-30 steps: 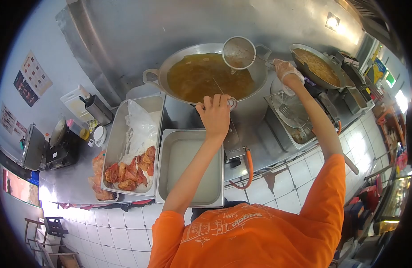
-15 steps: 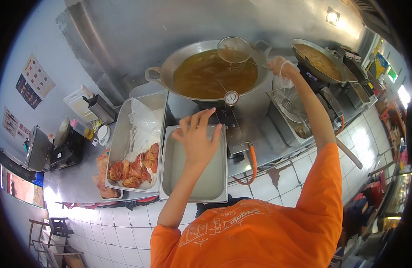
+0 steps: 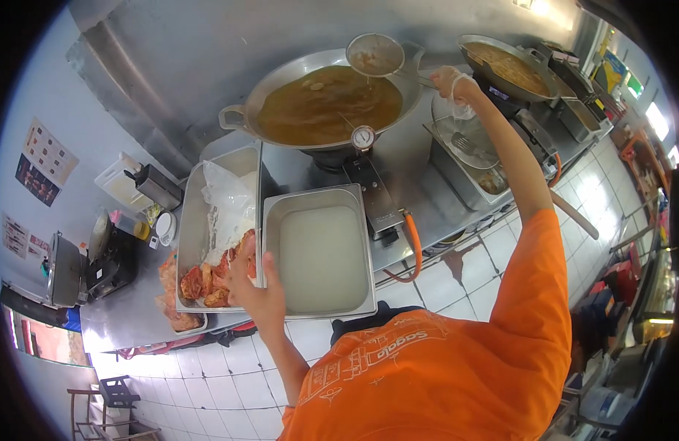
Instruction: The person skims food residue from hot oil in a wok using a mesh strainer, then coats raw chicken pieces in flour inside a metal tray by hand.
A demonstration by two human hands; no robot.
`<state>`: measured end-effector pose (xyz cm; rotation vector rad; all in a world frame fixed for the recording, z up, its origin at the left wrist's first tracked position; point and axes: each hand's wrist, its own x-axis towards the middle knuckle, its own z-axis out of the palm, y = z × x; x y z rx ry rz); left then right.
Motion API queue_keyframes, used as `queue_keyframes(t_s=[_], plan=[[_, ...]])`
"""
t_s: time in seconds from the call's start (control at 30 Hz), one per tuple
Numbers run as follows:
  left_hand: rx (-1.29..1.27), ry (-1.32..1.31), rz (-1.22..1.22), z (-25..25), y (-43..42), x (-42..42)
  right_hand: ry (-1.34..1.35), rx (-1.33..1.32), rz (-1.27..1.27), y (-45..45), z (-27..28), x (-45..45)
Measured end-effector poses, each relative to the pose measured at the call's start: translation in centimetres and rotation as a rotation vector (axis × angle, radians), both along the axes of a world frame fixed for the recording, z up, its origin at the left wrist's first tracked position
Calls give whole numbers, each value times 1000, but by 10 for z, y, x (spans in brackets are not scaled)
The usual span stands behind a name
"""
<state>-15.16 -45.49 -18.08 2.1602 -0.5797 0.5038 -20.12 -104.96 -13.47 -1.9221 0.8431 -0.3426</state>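
Note:
My right hand [image 3: 455, 87], in a thin clear plastic glove, grips the handle of a round mesh strainer [image 3: 375, 55]. The strainer hangs above the far right side of a large wok [image 3: 236, 114] of brown oil [image 3: 328, 103], with small bits in its mesh. A dial thermometer [image 3: 363, 137] is fixed at the wok's near rim. My left hand [image 3: 260, 294] is open and bare, fingers stretched over the right edge of a steel tray. White flour [image 3: 223, 231], reddish meat pieces [image 3: 207, 283] and a clear plastic bag [image 3: 225, 192] lie in that tray. My fingertips partly hide the meat.
Beside the tray stands a deep steel pan [image 3: 370, 290] of cloudy liquid. A second wok [image 3: 512, 70] sits on the right burner. Below it, a mesh skimmer [image 3: 464, 136] and slotted spatula rest over a steel container [image 3: 457, 176]. An orange gas hose [image 3: 414, 246] curves down the counter front.
My left hand has moved down and left, from above the liquid pan to the meat tray's edge. My right hand still holds the strainer over the wok. The view has shifted slightly.

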Motion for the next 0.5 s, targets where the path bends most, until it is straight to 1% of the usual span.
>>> queue_keyframes(t_s=[0.03,0.07,0.1,0.13,0.2,0.23,0.27,0.33,0.37,0.4,0.43,0.47,0.5], plan=[[2,2,-8,-3,3,2,2,2,-8,-2,-3,-6],[-53,30,-29,-5,4,3,98,-179,41,-4,-5,-12],[-107,59,-51,-7,5,5,148,-267,59,7,2,-25],[-107,61,-64,-7,6,5,198,-356,75,19,10,-39],[-107,85,-55,-9,8,6,59,-31,-85,67,42,-85],[-101,36,-83,-15,12,11,-43,61,-56,55,31,-103],[-98,42,-102,-18,15,11,-39,63,-75,43,24,-131],[-80,177,5,-23,19,11,32,-92,-35,47,21,-188],[-113,116,-57,-38,24,21,104,-938,148,40,14,-217],[-114,120,-73,-42,26,27,225,-1349,236,34,-3,-248],[-118,116,-77,-45,28,30,297,-1794,251,27,-20,-279],[-123,112,-79,-48,29,34,409,-1805,152,34,-37,-305],[-231,167,-114,-52,28,39,415,-1473,-100,67,-38,-316]])
